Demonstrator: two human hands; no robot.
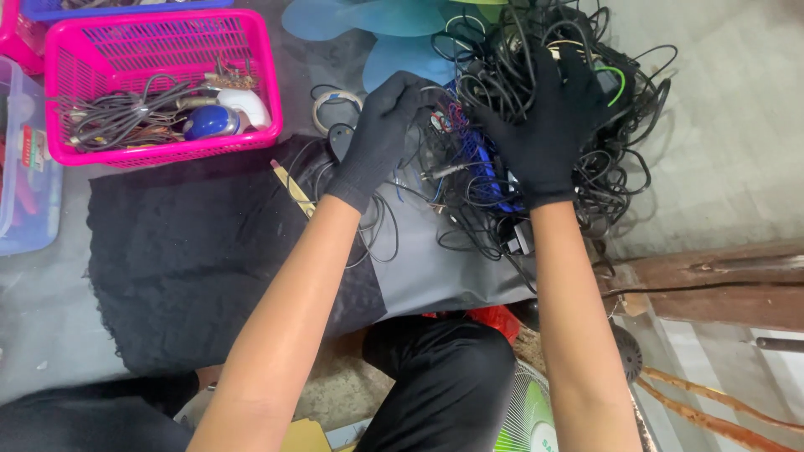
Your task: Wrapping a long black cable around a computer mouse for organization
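Both black-gloved hands dig in the tangled heap of black cables (578,159): left hand (378,138) pinching one thin wire, right hand (548,125) spread flat on it. The pink plastic basket (260,67) holds few; most remain unsorted.

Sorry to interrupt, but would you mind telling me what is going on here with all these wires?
A person in black gloves is working through a big tangle of black cables piled on the floor. The right hand is spread flat on top of the pile, and the left hand is closed on wires at its left edge. Beside them, a pink basket already holds some grey cables and a blue and white computer mouse. A black cloth lies under the forearms.
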